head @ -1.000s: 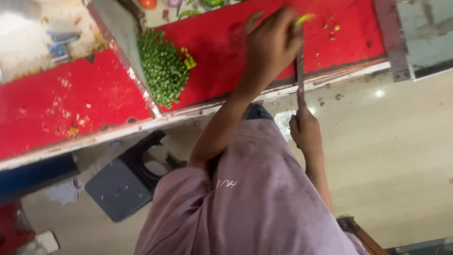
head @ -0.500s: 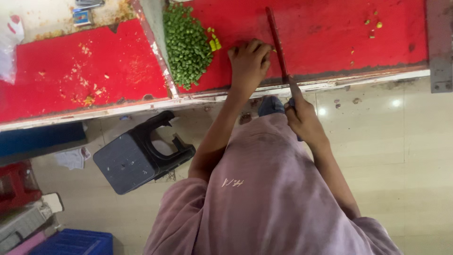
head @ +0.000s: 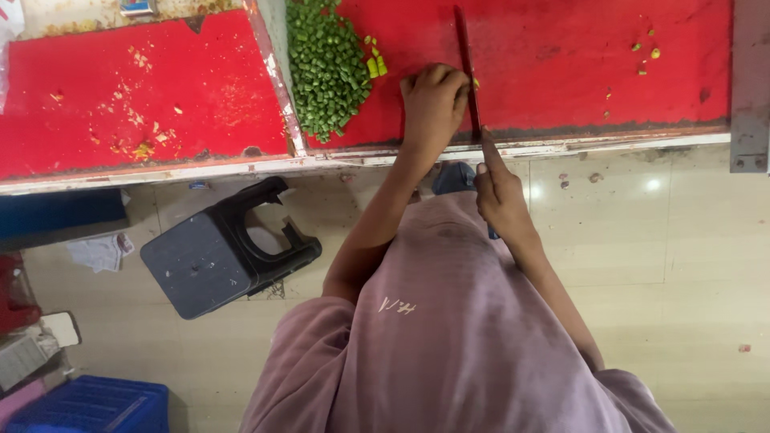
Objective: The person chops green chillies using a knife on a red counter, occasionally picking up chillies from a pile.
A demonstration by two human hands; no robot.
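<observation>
Far left of both grips, at the bottom corner: a blue crate (head: pixel 88 405) on the tiled floor (head: pixel 682 265). Above it, a scrap of paper (head: pixel 100 250). Next along, a black stool (head: pixel 228 252), standing on the floor well to the left of the left grip and below the counter edge.

Across the top, a red counter (head: pixel 120 88), stained with small orange flecks on its left half. Further right, just left of the left grip, a pile of chopped green pieces (head: pixel 325 64) heaped against a pale divider strip (head: pixel 273 72), with a few yellow bits (head: pixel 375 66) at the pile's right edge, between pile and grip.

Left grip (head: pixel 433 100): knuckles up, fingers curled down onto the counter near its front edge. Whatever lies under the fingers is hidden, so cannot tell if anything is held.

Immediately right of it, touching the knuckles, a knife (head: pixel 467 72) with a long dark blade, pointing away from the body across the red surface. A small yellow piece (head: pixel 476 82) right beside the blade.

Right grip (head: pixel 499 192): closed around the knife handle below the counter edge, forefinger stretched straight along the back of the blade.

Further right of that grip, a scatter of yellow-green crumbs (head: pixel 646 52) on the counter, well apart.
</observation>
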